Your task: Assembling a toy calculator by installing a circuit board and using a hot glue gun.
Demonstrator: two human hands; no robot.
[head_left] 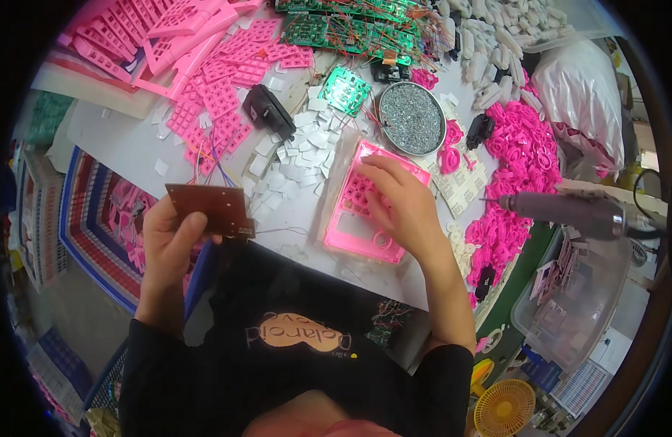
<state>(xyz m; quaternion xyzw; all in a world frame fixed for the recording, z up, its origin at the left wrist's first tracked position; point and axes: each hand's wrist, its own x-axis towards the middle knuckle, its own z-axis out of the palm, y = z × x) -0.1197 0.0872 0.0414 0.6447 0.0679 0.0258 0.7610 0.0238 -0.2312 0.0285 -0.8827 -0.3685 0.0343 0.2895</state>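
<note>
My left hand (170,244) grips a brown circuit board (211,208) by its edge, the thumb lying on its flat face. Thin coloured wires trail from the board. On the table, a pink plastic housing (345,243) lies with its hollow side up, and a pink button pad (356,195) sits in its upper part. My right hand (409,207) is over that housing, fingers spread and bent down at the button pad. Its fingertips are partly hidden, and I see nothing held in them.
Beyond the housing stand a round tin of small screws (412,118) and a green circuit board (345,90). Pink button pads (219,98) and white squares (299,156) lie scattered. At right, an electric screwdriver (562,213) hangs over a pile of pink parts (507,175).
</note>
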